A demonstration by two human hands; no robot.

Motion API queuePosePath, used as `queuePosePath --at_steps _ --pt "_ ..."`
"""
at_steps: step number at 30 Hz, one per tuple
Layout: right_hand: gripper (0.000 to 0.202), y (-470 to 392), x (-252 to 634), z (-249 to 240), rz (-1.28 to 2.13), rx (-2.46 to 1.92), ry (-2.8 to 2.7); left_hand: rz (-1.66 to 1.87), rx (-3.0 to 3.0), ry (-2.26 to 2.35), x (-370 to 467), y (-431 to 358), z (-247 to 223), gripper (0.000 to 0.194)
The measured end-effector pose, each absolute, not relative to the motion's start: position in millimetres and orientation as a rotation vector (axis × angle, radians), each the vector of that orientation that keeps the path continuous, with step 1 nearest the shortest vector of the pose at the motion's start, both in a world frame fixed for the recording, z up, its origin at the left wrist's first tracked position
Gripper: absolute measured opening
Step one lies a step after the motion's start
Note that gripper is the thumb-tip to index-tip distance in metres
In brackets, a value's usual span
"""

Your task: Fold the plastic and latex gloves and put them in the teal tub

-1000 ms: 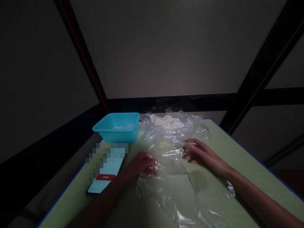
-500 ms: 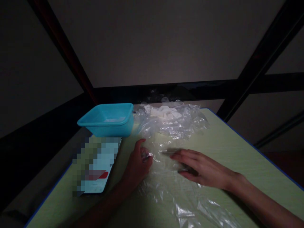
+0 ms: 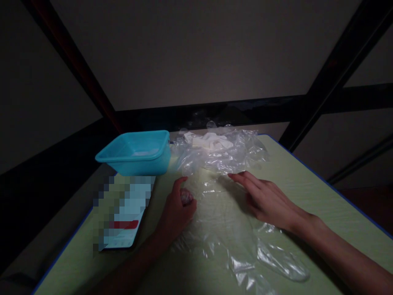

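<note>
So the plastic [image 3: 227, 241], clear and super thin, is lying spread out in the middle of the table [image 3: 316, 192], and I'm using it as the centre of my clock, with 12 pointing at the far edge. One rounded, finger-shaped lobe is sticking out toward 4 o'clock, and the near end is running off crinkled toward 6, catching a lot of shine. The left hand [image 3: 176, 211] is sitting at about 10, right at the plastic's edge, with thumb and index standing apart and curving like a C. Some shiny crumpled film is showing in that gap, but the other fingers are mostly hiding, so I honestly can't tell if they're gripping it. The right hand [image 3: 268, 200] is coming in from the 3 o'clock side, palm down, fingers reaching long and close together toward 11, thumb tucking underneath and apart from the fingertips. It isn't clamping on anything I can see, and its shadow is falling on the table just beside it; can't tell whether it's touching the film. Up at 12, a messy pile [image 3: 247, 149] of more clear film is sitting near the far edge, with a white cloth [image 3: 211, 141] lying bunched among it. The blue bin [image 3: 145, 164] is standing around 10:30, something pale showing inside, and the phone [image 3: 130, 211] is lying at 9, lit up, partly pixelated, showing a red bar.
</note>
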State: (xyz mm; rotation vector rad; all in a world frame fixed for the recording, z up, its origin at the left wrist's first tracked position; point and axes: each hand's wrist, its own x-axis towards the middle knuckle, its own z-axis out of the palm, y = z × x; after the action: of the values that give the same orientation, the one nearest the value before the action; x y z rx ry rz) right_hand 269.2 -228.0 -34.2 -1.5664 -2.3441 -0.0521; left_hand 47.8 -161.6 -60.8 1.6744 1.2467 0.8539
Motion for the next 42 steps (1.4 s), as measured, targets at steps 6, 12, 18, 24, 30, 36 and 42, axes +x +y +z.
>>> queuePosePath --at_steps 6,12,18,24,30,36,42 --pt "0.067 -225 270 -37 -0.193 -2.0 -2.053 0.843 1.645 1.245 48 -161 -61 0.052" --pt "0.059 -225 279 -33 -0.311 -2.148 -1.892 0.892 1.694 1.25 48 -163 -60 0.052" --pt "0.044 -225 285 -32 -0.2 -1.956 -1.926 0.944 1.739 1.295 45 -161 -61 0.054" --pt "0.046 -219 293 -36 0.044 -1.681 -2.238 0.905 1.776 1.336 42 -157 -60 0.044" --pt "0.048 -214 301 -42 0.102 -1.695 -2.285 0.871 1.86 1.34 43 -158 -59 0.041" --pt "0.043 -215 302 -35 0.328 -1.625 -2.098 0.867 1.864 1.329 43 -158 -59 0.041" --pt "0.037 -215 302 -31 0.471 -1.536 -1.9 0.858 1.87 1.366 43 -157 -63 0.045"
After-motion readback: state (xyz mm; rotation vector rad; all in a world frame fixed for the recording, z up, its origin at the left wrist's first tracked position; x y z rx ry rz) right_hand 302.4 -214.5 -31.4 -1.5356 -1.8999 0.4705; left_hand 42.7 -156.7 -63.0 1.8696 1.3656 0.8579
